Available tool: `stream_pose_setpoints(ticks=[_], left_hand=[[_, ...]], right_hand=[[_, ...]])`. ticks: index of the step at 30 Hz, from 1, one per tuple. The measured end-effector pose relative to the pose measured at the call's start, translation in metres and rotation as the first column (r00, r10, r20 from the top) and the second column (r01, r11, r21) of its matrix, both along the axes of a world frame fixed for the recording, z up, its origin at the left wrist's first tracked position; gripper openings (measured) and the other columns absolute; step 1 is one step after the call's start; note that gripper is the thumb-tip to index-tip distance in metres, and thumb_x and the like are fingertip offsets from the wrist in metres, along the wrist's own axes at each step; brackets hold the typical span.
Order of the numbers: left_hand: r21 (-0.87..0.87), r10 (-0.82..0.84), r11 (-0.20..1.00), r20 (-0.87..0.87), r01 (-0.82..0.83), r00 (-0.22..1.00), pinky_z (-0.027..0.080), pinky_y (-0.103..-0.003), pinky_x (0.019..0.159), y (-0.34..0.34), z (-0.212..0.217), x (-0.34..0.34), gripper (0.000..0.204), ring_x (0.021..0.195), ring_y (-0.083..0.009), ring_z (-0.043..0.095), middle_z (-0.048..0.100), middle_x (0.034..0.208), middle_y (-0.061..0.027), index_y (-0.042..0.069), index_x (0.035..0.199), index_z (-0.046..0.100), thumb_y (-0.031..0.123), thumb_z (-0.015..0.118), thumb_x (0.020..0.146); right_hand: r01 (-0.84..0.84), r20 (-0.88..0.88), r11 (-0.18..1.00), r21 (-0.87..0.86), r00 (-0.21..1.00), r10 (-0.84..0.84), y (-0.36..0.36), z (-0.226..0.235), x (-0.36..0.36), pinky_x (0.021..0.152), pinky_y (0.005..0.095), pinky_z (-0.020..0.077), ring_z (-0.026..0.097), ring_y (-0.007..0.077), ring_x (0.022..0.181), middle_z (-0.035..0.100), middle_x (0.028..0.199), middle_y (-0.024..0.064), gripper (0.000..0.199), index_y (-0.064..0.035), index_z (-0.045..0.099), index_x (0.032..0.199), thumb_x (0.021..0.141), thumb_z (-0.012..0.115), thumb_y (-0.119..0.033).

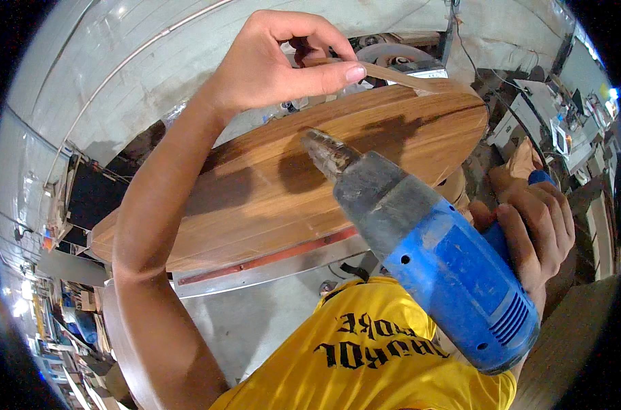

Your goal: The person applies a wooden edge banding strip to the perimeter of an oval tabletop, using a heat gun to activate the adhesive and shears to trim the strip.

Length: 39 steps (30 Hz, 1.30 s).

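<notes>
A long wooden board (pixel 256 219) with a rounded right end lies across the view in front of me. My left hand (pixel 273 68) is raised over its far edge, thumb and fingers pinching a thin wood-coloured edging strip (pixel 392 76). From the pinch the strip runs right to the board's rounded far edge, where it meets the rim. My right hand (pixel 541 229) is wrapped round the handle of a blue heat gun (pixel 454 273); most of the handle is hidden. The gun's stained metal nozzle (pixel 331 154) points up and left above the board, casting a shadow on it.
A metal rail (pixel 215 281) with a reddish strip runs below the board's near edge. Beyond the board are a round grey object (pixel 399 55) and clutter. A dark cable (pixel 505 99) hangs at the right, near pale boxes (pixel 535 113). Stacked materials (pixel 85 321) fill the lower left.
</notes>
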State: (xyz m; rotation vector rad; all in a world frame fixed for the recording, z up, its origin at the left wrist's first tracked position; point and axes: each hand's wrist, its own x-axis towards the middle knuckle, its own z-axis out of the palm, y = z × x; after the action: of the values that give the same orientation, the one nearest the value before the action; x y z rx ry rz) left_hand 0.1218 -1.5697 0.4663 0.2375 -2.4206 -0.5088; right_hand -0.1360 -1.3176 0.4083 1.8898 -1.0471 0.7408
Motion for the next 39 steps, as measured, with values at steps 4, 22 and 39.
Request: stream_pose_setpoints(ticks=[4, 22, 39], left_hand=[[-0.007, 0.012, 1.0, -0.003, -0.012, 1.0, 0.043, -0.024, 0.064, -0.002, -0.005, 0.004, 0.011, 0.069, -0.0067, 0.056, 0.069, 0.078, 0.0007, 0.004, 0.091, 0.076, 0.013, 0.08, 0.085], [-0.025, -0.118, 0.993, -0.059, 0.117, 0.991, 0.044, -0.025, 0.068, -0.002, -0.001, -0.007, 0.02, 0.072, -0.0084, 0.055, 0.067, 0.081, 0.0005, 0.005, 0.095, 0.075, 0.014, 0.084, 0.08], [0.034, 0.067, 0.997, -0.062, -0.065, 0.996, 0.046, -0.024, 0.063, 0.0, -0.007, 0.0, 0.021, 0.07, -0.0075, 0.057, 0.07, 0.081, -0.0007, 0.004, 0.087, 0.075, 0.018, 0.087, 0.077]], right_hand=[[0.012, 0.003, 1.0, 0.006, 1.0, -0.012, -0.001, -0.002, -0.002, 0.069, 0.0421, 0.0574, 0.067, 0.0278, 0.074, 0.066, 0.083, 0.0102, 0.046, -0.0071, 0.063, 0.103, 0.066, 0.09, -0.015], [0.126, 0.058, 0.99, 0.068, 0.99, -0.13, 0.028, 0.049, -0.038, 0.067, 0.0414, 0.0536, 0.066, 0.03, 0.072, 0.065, 0.083, 0.0144, 0.034, -0.0035, 0.062, 0.099, 0.074, 0.083, -0.009], [0.234, -0.034, 0.964, 0.129, 0.972, -0.231, 0.013, 0.075, -0.113, 0.07, 0.0412, 0.0539, 0.066, 0.0302, 0.075, 0.067, 0.086, 0.0141, 0.034, -0.0047, 0.063, 0.101, 0.074, 0.083, -0.01]])
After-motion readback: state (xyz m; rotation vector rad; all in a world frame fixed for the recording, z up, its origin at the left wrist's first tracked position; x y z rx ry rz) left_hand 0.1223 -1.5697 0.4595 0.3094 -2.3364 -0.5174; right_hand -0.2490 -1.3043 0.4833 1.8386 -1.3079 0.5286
